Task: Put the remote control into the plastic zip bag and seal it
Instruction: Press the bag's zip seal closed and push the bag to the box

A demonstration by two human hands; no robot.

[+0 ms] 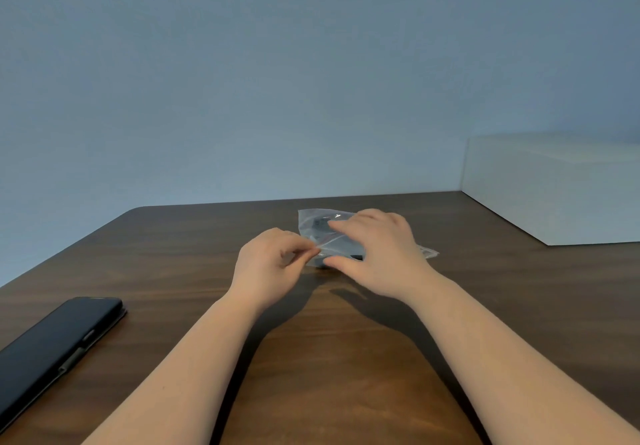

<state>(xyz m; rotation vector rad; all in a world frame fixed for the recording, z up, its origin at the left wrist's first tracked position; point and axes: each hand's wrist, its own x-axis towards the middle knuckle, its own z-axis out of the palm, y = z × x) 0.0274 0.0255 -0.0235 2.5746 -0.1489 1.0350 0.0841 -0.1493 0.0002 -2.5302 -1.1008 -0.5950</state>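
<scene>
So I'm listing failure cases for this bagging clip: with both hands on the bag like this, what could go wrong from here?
1. The left hand pinches only one edge of the plastic zip bag, so the seal may close partway.
2. The right hand covers most of the bag; the dark remote control inside could sit in the zip line unnoticed.
3. The bag lies loose on the smooth wooden table and may slide when pressed.

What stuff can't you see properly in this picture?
Head view, the only one:
- Remote control: a dark blur through the cloudy plastic zip bag; the right hand covers most of it.
- Bag's seal: open or shut is unclear; the left hand pinches the near edge and the fingers hide it.
- Dark phone-like case: cut off by the left edge.
</scene>
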